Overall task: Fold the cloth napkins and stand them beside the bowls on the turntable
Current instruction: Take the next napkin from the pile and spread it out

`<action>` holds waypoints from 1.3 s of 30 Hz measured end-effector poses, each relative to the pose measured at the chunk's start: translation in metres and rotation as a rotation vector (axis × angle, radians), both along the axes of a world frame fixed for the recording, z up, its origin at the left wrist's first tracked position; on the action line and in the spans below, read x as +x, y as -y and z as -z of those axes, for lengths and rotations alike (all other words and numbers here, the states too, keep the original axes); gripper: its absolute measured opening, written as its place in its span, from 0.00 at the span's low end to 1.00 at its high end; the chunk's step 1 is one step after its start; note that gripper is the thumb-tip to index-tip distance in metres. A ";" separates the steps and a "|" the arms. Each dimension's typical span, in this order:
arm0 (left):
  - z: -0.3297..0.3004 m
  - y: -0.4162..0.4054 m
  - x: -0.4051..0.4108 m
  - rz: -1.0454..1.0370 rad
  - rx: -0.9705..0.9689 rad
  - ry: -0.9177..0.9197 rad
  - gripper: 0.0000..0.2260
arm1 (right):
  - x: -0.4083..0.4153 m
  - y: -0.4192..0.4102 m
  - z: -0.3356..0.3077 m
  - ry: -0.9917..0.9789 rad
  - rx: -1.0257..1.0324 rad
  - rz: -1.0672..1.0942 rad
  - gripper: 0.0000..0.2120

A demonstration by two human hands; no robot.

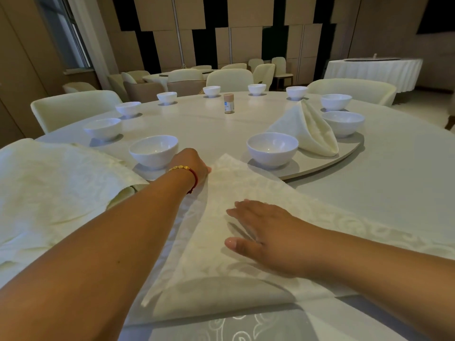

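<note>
A cream patterned napkin [221, 232] lies flat in front of me, folded to a triangle with its tip pointing at the turntable [327, 161]. My left hand [190, 166] reaches forward and its fingers curl onto the napkin's far tip. My right hand [266, 232] lies flat with straight fingers on the middle of the cloth. A folded napkin [305, 126] stands on the turntable between two white bowls [272, 148] [343, 123]. Several more white bowls ring the turntable's rim, one [154, 151] just beyond my left wrist.
A heap of unfolded cream napkins [49, 190] lies at my left. A small capped jar [229, 103] stands near the turntable's middle. Cream chairs [73, 107] surround the table. Another draped table [374, 70] stands at the far right.
</note>
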State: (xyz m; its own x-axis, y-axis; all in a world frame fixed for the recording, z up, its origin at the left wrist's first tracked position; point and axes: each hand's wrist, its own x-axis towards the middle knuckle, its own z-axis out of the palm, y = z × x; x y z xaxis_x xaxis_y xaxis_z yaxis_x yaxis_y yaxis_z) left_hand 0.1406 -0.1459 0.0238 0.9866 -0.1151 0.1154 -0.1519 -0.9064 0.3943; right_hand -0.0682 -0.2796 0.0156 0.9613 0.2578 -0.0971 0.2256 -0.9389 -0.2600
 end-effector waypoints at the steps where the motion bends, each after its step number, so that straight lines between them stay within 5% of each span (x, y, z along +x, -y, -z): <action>1: 0.000 0.000 -0.002 -0.002 0.007 0.030 0.18 | 0.000 0.000 0.005 -0.032 -0.008 -0.001 0.33; 8: -0.009 -0.009 -0.064 0.140 -0.164 0.246 0.14 | 0.002 0.003 0.022 -0.037 -0.062 -0.033 0.46; 13: -0.002 -0.039 -0.144 0.369 0.037 0.035 0.10 | 0.004 0.004 0.025 -0.029 -0.049 -0.015 0.29; 16: 0.013 -0.058 -0.184 0.455 0.155 -0.012 0.17 | 0.002 0.003 0.024 -0.022 -0.035 -0.004 0.27; 20: 0.036 -0.065 -0.208 0.477 0.375 -0.047 0.37 | 0.001 0.001 0.017 -0.002 -0.036 0.007 0.25; 34: 0.042 -0.077 -0.216 0.473 0.398 -0.031 0.31 | -0.017 -0.020 0.031 0.043 -0.133 0.015 0.28; 39: 0.045 -0.116 -0.214 0.459 0.368 -0.045 0.40 | -0.018 -0.019 0.033 0.038 -0.138 0.012 0.28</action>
State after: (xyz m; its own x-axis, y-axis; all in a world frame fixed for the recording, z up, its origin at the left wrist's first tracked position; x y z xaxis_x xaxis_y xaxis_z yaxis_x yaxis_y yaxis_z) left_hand -0.0732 -0.0304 -0.0211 0.8293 -0.5562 -0.0539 -0.5516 -0.8302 0.0809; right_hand -0.0865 -0.2601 -0.0174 0.9679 0.2331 -0.0940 0.2215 -0.9678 -0.1193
